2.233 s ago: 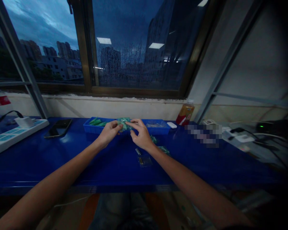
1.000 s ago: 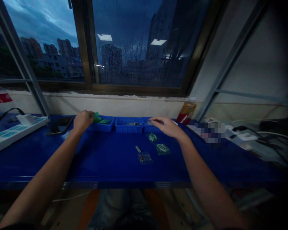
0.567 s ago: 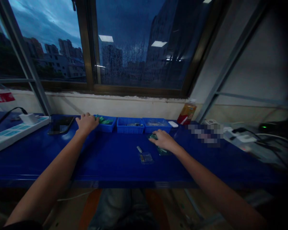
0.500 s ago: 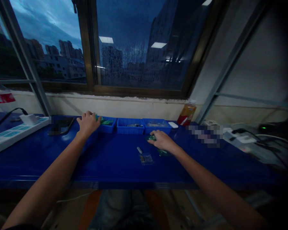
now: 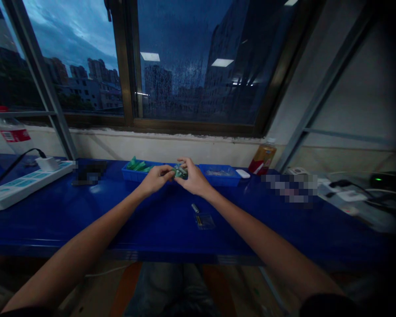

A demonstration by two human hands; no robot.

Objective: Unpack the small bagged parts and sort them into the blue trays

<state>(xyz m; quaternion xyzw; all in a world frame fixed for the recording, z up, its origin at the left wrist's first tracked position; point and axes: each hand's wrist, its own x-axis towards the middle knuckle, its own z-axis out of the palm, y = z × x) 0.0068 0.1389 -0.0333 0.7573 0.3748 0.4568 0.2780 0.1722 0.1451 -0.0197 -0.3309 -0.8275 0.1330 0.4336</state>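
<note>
Holds a small green packet (image 5: 180, 172) in the gripping fingers (image 5: 166, 168) of left hand (image 5: 155, 179) and right hand (image 5: 195, 180), directly between both, equally near each, with long axis unclear.

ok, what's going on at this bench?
A person's left hand and right hand hold green plastic packaging between them; its contents are too small to tell. Behind are blue bins: the left bin holds green pieces. Nearer the person, a small metallic cylinder and a clear packet lie on the blue table.
</note>
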